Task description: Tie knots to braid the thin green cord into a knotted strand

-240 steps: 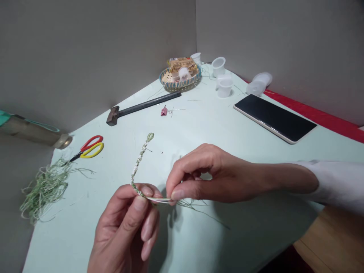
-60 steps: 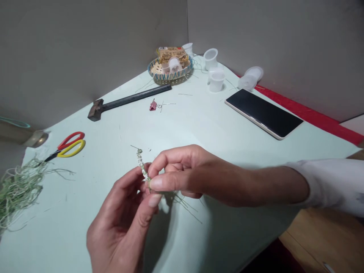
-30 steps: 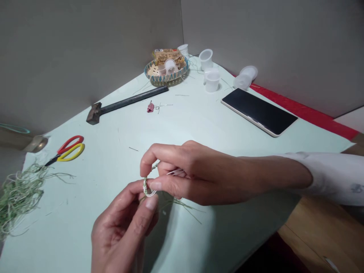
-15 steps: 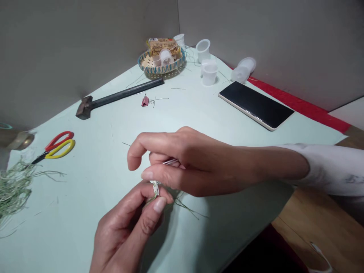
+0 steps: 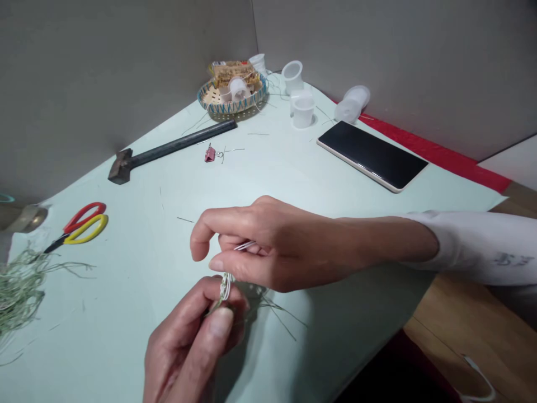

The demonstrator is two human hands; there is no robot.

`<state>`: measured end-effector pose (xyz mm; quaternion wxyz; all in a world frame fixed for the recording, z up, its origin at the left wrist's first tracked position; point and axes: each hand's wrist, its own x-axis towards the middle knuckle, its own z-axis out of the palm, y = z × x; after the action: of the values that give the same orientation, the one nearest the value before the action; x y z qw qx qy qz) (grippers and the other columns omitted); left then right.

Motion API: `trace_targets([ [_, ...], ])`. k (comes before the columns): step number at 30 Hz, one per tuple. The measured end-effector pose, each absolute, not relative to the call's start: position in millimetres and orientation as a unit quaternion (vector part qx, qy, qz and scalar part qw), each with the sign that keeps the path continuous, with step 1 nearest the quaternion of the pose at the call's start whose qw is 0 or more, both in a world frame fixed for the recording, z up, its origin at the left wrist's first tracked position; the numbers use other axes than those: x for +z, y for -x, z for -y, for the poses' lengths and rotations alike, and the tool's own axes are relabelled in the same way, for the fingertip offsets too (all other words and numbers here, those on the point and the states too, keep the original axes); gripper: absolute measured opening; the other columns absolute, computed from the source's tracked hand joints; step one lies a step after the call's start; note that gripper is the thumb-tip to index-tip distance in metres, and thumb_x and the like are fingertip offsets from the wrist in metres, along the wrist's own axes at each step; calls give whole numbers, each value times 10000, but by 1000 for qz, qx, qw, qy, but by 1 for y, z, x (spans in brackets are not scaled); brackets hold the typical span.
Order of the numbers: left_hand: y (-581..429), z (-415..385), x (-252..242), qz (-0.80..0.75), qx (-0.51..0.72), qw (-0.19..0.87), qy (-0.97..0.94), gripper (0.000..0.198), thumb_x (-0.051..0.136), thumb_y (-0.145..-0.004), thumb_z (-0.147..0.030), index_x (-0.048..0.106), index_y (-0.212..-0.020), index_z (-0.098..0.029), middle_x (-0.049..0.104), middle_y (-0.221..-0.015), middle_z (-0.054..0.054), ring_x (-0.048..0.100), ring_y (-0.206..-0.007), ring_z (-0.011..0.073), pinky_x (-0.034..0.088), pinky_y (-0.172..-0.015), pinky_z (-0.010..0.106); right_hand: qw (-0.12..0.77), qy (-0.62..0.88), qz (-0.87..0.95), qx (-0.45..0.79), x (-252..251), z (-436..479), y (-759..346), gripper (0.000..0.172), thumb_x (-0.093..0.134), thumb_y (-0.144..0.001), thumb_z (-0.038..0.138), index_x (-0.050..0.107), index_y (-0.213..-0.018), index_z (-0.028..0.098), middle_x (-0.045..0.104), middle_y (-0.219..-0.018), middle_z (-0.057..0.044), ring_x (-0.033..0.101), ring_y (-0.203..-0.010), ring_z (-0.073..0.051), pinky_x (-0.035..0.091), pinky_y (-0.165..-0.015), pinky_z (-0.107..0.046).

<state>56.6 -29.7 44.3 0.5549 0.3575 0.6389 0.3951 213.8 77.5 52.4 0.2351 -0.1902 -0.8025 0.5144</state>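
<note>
Two bare hands work low over a pale mint sheet (image 5: 138,313) that covers a tabletop and narrows toward a corner of the room. The left hand (image 5: 188,347) is closed, its thumb and forefinger pinching a short braided cord (image 5: 225,287) of white and pale green fibre, which sits near the bottom centre of the view. Loose green fibres (image 5: 279,316) trail from it across the sheet. The right hand (image 5: 272,246) comes in from the right, out of a white sleeve (image 5: 482,246). It is half closed, with thin pale strands (image 5: 244,245) held among its curled fingers, and its thumb is just above the cord.

Two grey walls (image 5: 126,95) meet behind the sheet, with a red strip (image 5: 436,151) along the right one. A wooden floor (image 5: 461,347) shows at lower right. On the sheet lie a hammer (image 5: 168,144), a pink binder clip (image 5: 210,155), red-and-yellow scissors (image 5: 86,223), a heap of green fibre (image 5: 20,291), a woven basket (image 5: 210,107), white plastic cups (image 5: 302,113) and a dark-screened phone (image 5: 371,154).
</note>
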Motion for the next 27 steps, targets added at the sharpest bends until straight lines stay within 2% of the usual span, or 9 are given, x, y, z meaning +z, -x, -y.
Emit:
trace_targets([
  [6, -60, 32, 41, -663, 381, 530, -368, 227, 627, -807, -429, 642, -720, -220, 415, -611, -19, 310, -569, 123, 284, -486, 254, 224, 168, 801, 529, 53, -78, -214, 189, 389, -863, 113, 500, -1006, 167, 503, -613, 75, 469, -553, -63, 375, -605, -186],
  [11, -56, 31, 39, -656, 387, 560, -327, 222, 657, -782, -411, 648, -714, -200, 520, -676, 3, 337, -583, 113, 280, -494, 232, 253, 162, 859, 415, 39, -91, -212, 196, 386, -863, 86, 502, -1004, 158, 469, -644, 65, 386, -549, -83, 329, -587, -225],
  [13, -55, 30, 37, -648, 382, 579, -315, 250, 640, -794, -413, 641, -687, -187, 480, -643, -4, 317, -563, 104, 259, -483, 226, 260, 161, 887, 345, 32, -99, -211, 202, 396, -860, 67, 528, -988, 151, 531, -735, 28, 438, -639, -109, 357, -663, -253],
  [16, -53, 28, 35, -643, 374, 591, -313, 275, 610, -814, -416, 627, -672, -182, 388, -582, -26, 271, -538, 100, 214, -474, 235, 268, 168, 905, 284, 28, -107, -211, 200, 439, -837, 43, 590, -930, 134, 601, -1020, -68, 495, -937, -184, 354, -879, -342],
  [19, -51, 26, 33, -641, 376, 586, -324, 297, 595, -822, -428, 621, -660, -180, 325, -559, -37, 254, -537, 107, 192, -481, 252, 234, 122, 901, 344, 32, -106, -211, 172, 482, -899, 142, 600, -1022, 116, 593, -1165, -92, 493, -1052, -195, 333, -962, -355],
  [22, -48, 25, 31, -642, 383, 574, -334, 313, 596, -817, -443, 610, -647, -180, 293, -564, -41, 229, -548, 114, 176, -492, 263, 154, 58, 905, 394, 34, -98, -209, 231, 425, -968, 264, 548, -1090, 110, 635, -1057, -63, 532, -993, -143, 376, -931, -285],
  [24, -45, 25, 30, -642, 382, 568, -345, 327, 600, -810, -458, 600, -637, -181, 263, -561, -47, 201, -548, 115, 156, -493, 269, 122, 42, 917, 377, 32, -93, -207, 236, 342, -996, 244, 540, -1023, 118, 628, -947, -46, 541, -894, -112, 404, -870, -242],
  [27, -42, 24, 28, -645, 372, 565, -356, 356, 589, -809, -480, 573, -616, -181, 242, -556, -51, 176, -545, 117, 141, -493, 276, 122, 43, 936, 328, 28, -89, -206, 244, 317, -995, 220, 531, -923, 128, 568, -888, -55, 493, -804, -121, 420, -755, -233],
])
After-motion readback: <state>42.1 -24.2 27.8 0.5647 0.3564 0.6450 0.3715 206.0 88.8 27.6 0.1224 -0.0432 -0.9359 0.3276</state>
